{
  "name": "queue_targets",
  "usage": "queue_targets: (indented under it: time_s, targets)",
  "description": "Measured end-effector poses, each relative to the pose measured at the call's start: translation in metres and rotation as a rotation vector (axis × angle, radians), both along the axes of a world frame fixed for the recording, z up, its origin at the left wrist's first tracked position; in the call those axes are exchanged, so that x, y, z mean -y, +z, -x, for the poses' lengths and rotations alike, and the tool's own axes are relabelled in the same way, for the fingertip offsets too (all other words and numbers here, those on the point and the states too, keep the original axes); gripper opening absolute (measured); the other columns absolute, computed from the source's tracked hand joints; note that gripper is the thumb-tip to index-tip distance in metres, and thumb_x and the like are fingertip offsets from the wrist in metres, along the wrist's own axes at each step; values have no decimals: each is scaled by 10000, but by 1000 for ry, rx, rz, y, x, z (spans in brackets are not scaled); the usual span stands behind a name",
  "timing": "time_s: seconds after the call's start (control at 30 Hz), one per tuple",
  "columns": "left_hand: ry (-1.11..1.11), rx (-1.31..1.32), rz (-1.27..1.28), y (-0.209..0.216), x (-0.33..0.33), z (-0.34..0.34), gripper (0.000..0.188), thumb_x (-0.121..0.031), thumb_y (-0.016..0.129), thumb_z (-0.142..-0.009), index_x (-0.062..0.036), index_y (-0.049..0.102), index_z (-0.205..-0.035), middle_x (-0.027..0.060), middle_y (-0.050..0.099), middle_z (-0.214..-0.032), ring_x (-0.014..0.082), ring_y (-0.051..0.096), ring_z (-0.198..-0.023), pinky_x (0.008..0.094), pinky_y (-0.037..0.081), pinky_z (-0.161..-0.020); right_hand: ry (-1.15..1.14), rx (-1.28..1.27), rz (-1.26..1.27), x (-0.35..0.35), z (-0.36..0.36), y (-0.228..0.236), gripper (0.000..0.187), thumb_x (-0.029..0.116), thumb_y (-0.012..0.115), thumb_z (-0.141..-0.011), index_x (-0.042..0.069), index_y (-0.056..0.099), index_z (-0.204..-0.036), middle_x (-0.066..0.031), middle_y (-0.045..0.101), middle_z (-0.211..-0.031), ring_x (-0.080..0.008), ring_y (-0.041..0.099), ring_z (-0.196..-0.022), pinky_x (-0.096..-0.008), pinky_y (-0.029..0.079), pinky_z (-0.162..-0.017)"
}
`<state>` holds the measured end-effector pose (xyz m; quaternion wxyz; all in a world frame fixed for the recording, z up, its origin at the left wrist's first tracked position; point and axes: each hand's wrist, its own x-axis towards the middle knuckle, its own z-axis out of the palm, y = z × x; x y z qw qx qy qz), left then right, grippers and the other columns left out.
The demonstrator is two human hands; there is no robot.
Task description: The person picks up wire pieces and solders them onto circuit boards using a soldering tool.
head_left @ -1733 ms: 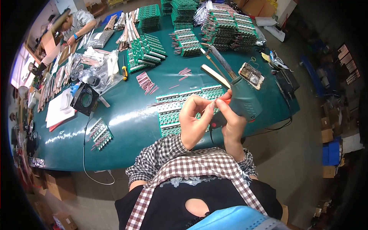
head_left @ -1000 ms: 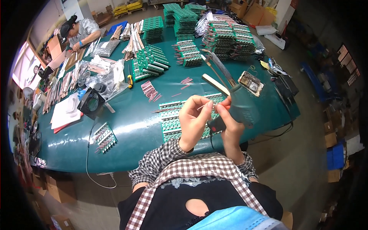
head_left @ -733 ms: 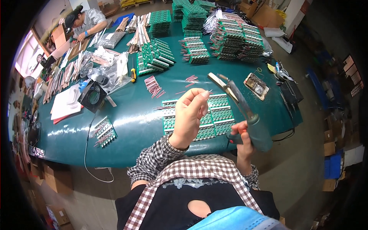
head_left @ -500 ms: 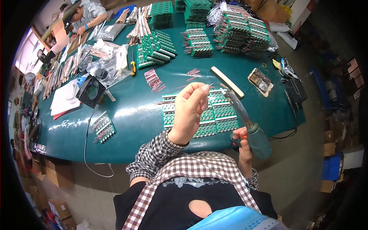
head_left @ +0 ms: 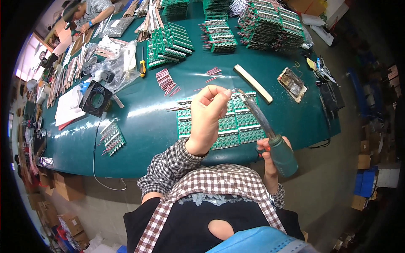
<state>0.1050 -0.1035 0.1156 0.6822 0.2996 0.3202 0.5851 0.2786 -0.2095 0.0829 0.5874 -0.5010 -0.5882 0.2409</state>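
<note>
My left hand (head_left: 206, 116) is raised over a block of green circuit boards (head_left: 225, 135), thumb and index finger pinched on a thin wire (head_left: 234, 90), of which only a short end shows. In my right hand (head_left: 270, 158) is a soldering iron (head_left: 282, 154) with a thick green handle and a long greyish shaft. Its tip is close beside the pinched wire; I cannot tell whether they touch. Something dark and red shows by my right fingers, too small to name. The boards lie in rows below both hands, partly hidden by my left hand.
Red-and-white wire pieces (head_left: 166, 81) and a cream-coloured bar (head_left: 253, 83) lie beyond the boards. At right is a stained tray (head_left: 292, 84); at left, a black fan (head_left: 96, 99). Stacked boards (head_left: 218, 36) stand at the back. A person (head_left: 86, 17) works at far left.
The iron's tip and my left fingertips have come closer together. My left hand has moved slightly up and left, and the view has shifted a little.
</note>
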Motion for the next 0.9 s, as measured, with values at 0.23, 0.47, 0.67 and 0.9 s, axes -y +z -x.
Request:
queue_targets:
  time_s: [0.23,0.47,0.67,0.9]
  targets:
    - [14,-3,30,-2,-5,0,98,-112,599,-819,-53,528,-787,-32,466,-623,34,374,-529,167,285,-483,4,10,19,-6,0,-3,271,236,696,-749,30,588,-888,-52,665,-751,-165,583,-684,-291,456,-647]
    - [13,-16,61,-5,-5,2,101,-117,604,-815,-54,530,-785,-35,464,-625,34,371,-524,167,280,-474,-48,-134,88,-2,4,-7,288,239,693,-757,2,596,-891,-97,650,-808,-154,589,-700,-259,475,-650]
    - [-37,-215,-97,-4,2,3,82,-50,636,-808,-28,559,-827,-35,550,-721,-8,451,-616,146,326,-510,-35,-478,74,-10,3,0,293,168,579,-841,-35,528,-1045,-119,603,-897,-206,611,-809,-290,505,-692]
    - [-220,-437,-252,-18,9,1,87,-33,634,-791,-11,553,-813,-52,547,-690,-20,429,-580,134,322,-507,104,-533,182,-67,22,21,408,-96,643,-702,-22,511,-1080,-90,584,-925,-178,611,-843,-283,500,-723]
